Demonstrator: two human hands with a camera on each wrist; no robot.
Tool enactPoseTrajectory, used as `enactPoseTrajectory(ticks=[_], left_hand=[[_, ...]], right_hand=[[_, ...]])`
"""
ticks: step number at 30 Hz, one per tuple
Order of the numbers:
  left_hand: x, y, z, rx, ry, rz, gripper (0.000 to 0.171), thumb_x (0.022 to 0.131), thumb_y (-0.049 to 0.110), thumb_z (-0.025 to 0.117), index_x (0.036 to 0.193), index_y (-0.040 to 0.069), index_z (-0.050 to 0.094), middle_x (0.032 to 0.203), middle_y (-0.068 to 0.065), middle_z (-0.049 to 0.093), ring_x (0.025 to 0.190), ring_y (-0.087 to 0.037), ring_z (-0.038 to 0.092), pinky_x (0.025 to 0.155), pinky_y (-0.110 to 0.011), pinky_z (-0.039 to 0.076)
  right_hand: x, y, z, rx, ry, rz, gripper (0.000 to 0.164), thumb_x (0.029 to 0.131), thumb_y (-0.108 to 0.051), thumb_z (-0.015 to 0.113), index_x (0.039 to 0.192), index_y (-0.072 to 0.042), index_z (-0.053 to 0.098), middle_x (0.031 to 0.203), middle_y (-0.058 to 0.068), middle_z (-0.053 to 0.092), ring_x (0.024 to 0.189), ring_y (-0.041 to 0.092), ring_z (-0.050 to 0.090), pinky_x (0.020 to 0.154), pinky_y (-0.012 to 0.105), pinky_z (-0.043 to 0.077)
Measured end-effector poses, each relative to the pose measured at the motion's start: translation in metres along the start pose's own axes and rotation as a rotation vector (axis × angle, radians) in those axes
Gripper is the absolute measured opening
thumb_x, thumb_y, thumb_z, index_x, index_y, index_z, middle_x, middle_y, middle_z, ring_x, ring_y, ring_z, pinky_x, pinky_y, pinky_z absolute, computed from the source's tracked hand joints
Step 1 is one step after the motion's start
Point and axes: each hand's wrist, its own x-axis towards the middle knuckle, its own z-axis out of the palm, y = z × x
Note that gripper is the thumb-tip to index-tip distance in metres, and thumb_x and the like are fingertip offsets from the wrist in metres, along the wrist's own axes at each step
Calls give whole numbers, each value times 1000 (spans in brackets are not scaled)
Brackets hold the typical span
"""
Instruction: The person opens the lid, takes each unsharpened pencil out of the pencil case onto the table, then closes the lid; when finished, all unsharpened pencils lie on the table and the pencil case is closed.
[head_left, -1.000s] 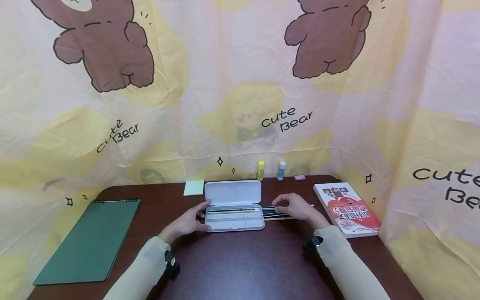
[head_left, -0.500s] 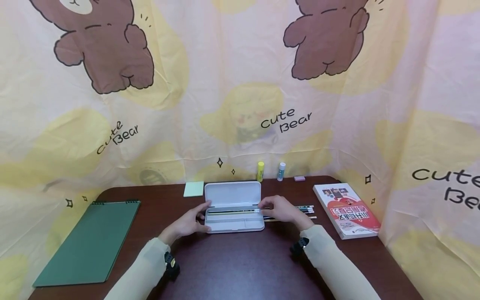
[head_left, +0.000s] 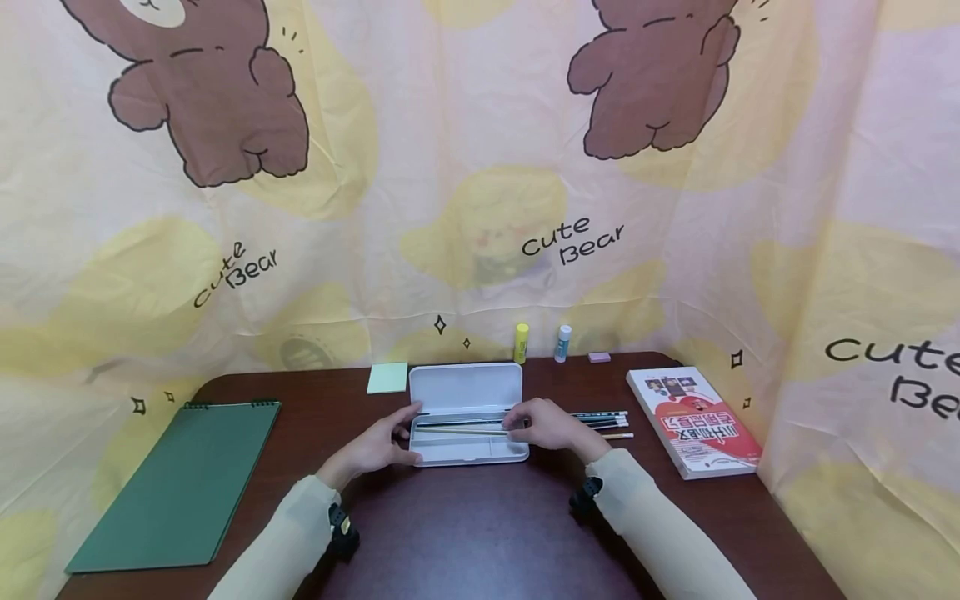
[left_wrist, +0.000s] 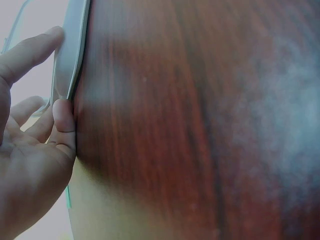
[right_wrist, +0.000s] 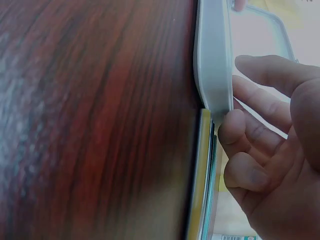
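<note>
A white pencil case [head_left: 468, 451] lies on the table with its lid raised at the back and pencils lengthwise inside. My left hand [head_left: 372, 442] holds its left end, the thumb at the front corner and a finger near the hinge; the left wrist view shows the thumb on the case wall. My right hand [head_left: 551, 425] reaches over the right end, its fingertips inside, pinching the end of a light-coloured pencil [head_left: 461, 431]. The pinched end is hidden behind the fingers. Other pencils [head_left: 617, 421] lie on the table under the right hand, against the case's right end.
A green spiral pad [head_left: 176, 487] is at the left, a book [head_left: 697, 421] at the right. Behind the case stand a yellow glue stick [head_left: 521, 343] and a white-and-blue one [head_left: 562, 343]. A pink eraser [head_left: 599, 357] and sticky notes [head_left: 387, 377] lie near the cloth backdrop.
My right hand has moved left, from the pencils on the table to inside the case's right end. A pencil in the case now lies closer to the front. The left hand has stayed put.
</note>
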Motion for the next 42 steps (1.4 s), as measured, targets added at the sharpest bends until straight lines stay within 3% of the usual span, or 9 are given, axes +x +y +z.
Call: enactPoseTrajectory(ticks=[12,21,29,42], left_hand=[[0,2,1,6,3,0,94,79,22,85,157,28,32,142,-8,50,112,-23,48,86,-34,43],[0,0,1,5,0,3,95,79,24,85,157,28,32,142,-7,50,112,-23,48,87,-35,43],[0,-2,1,3,-3,7,95,78,24,86,157,29,32,142,-7,50,113,-24,48,88,-35,43],[1,-1,0,0,7,-7,94,78,24,86,156,30,33,139,-7,52,112,-24,49,88,-35,44]], right_hand=[[6,-9,1,-63,-61,28,14,93,-20,70,104,-19,77,101,-6,73,92,13,59,91,41,50],[9,-9,2,-83,-64,38,12,94,-18,68,102,-21,76,103,-7,73,94,11,59,92,40,51],[10,-9,2,-59,-65,33,9,94,-16,69,98,-21,74,94,-9,71,84,12,58,81,33,51],[12,-9,3,-50,-32,44,7,91,-16,71,94,-22,75,87,-9,69,79,12,58,76,31,50]])
